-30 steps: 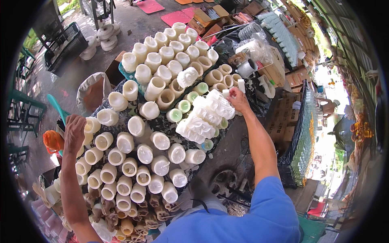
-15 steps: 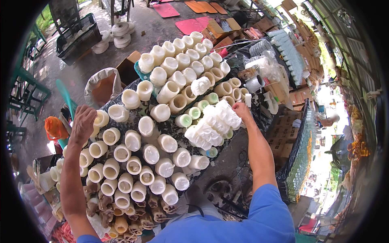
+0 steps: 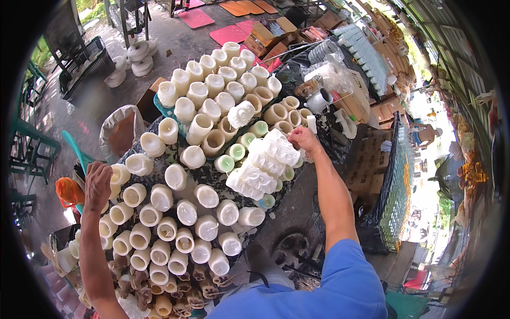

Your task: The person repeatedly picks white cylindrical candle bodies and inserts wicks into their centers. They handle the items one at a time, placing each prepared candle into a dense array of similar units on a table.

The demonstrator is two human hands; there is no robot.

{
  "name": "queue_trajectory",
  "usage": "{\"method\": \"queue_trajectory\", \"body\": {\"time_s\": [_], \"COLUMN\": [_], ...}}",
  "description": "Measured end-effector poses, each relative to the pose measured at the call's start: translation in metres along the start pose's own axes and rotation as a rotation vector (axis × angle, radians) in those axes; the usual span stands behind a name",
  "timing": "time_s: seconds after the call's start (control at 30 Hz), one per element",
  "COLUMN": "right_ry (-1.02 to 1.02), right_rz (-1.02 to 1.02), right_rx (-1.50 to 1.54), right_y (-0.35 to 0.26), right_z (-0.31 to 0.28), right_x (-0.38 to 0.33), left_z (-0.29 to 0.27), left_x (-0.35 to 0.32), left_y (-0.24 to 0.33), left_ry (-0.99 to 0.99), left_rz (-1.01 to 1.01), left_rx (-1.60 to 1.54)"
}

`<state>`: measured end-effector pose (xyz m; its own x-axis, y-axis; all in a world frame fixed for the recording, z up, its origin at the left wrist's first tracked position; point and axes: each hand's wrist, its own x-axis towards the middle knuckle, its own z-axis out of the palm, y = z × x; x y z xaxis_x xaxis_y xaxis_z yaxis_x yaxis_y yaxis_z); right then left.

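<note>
Many cream and white pillar candles (image 3: 175, 177) cover a dark table, some hollowed out at the top. On the left, my left hand (image 3: 98, 183) is closed, its curled fingers beside a cream candle (image 3: 120, 174) at the table's edge; its fingertips are hidden. My right hand (image 3: 305, 140) is closed at the far end of several white candles with raised carving (image 3: 260, 165), which lie on their sides over green-filled ones (image 3: 235, 152). What its fingers grip is too small to make out. A small white piece (image 3: 312, 125) shows just beyond that hand.
A teal tray (image 3: 158, 104) packed with candles stands at the back of the table. To the left are an open sack (image 3: 123, 112), a teal handle (image 3: 74, 142) and an orange bundle (image 3: 70, 191). Cartons (image 3: 366, 165) and stacked glassware (image 3: 396, 196) stand right. A person (image 3: 426, 136) is far right.
The whole view has shifted, so the table and candles sit further left. Both hands stay nearly in place relative to the candles. The person at far right shows more plainly.
</note>
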<state>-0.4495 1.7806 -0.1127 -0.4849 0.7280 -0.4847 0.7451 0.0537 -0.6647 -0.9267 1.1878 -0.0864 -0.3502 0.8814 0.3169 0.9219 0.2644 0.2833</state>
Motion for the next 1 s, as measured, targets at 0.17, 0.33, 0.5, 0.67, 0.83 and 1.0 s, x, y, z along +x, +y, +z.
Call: {"method": "queue_trajectory", "body": {"time_s": [0.17,0.33,0.5,0.67,0.83,1.0], "right_ry": [0.369,0.354,0.371,0.41,0.468,0.409], "right_rz": [-0.242,-0.074,-0.149,-0.334,-0.535,-0.337], "right_rx": [-0.668,-0.735,-0.75,-0.651,-0.624,-0.547], "right_y": [0.009,0.006,-0.002,0.003,0.005,0.014], "right_z": [-0.027,-0.015,-0.016,-0.03,-0.044,-0.068], "right_x": [0.004,0.007,-0.011,-0.022,-0.025,-0.046], "left_z": [-0.002,-0.003,0.001,0.001,-0.003,-0.001], "left_x": [0.002,0.001,0.0,-0.001,-0.004,-0.007], "left_y": [0.003,0.004,0.002,0.003,0.004,-0.001], "left_ry": [0.032,0.0,0.023,0.03,0.021,0.014], "left_rz": [0.009,-0.035,-0.009,-0.02,-0.02,-0.02], "left_rx": [0.011,0.009,0.006,-0.009,-0.012,-0.025]}}
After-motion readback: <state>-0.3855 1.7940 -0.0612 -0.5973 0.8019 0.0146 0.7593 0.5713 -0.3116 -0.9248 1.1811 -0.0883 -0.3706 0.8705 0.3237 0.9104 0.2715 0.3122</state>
